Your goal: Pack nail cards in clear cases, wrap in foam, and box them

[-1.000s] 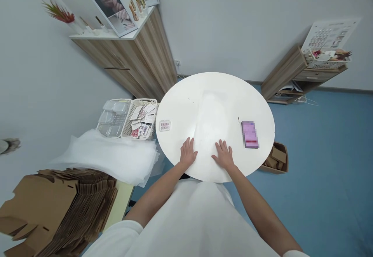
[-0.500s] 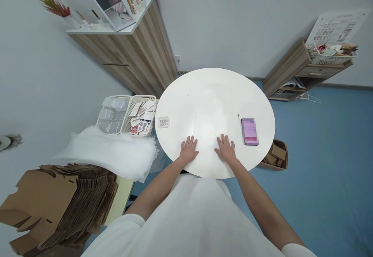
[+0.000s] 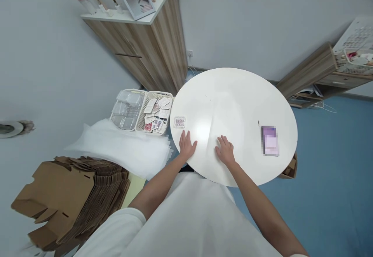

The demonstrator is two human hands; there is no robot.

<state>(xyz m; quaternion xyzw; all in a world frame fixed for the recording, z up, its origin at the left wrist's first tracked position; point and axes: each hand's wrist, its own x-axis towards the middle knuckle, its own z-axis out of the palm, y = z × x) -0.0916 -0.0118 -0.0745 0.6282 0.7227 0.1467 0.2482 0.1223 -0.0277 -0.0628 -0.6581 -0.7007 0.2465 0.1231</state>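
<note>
My left hand is over the near left edge of the round white table, fingers apart, with nothing in it. Just beyond its fingertips lies a small clear case with two rows of pinkish oval pieces, which look like press-on nails. My right hand rests on or just above the tabletop near the middle, fingers spread and slightly bent, holding nothing. To its right lies a purple and pink rectangular thing, blurred by pixelation, apart from the hand.
Left of the table stand a basket of printed cards and a basket of clear plastic boxes. Nearer are white translucent sheets and stacked flat cardboard boxes. A wooden cabinet stands behind; an open carton sits right, on the floor.
The view has turned left, so the table sits farther right. My left hand has come closer to the clear case. My right hand has shifted left across the table, away from the purple thing.
</note>
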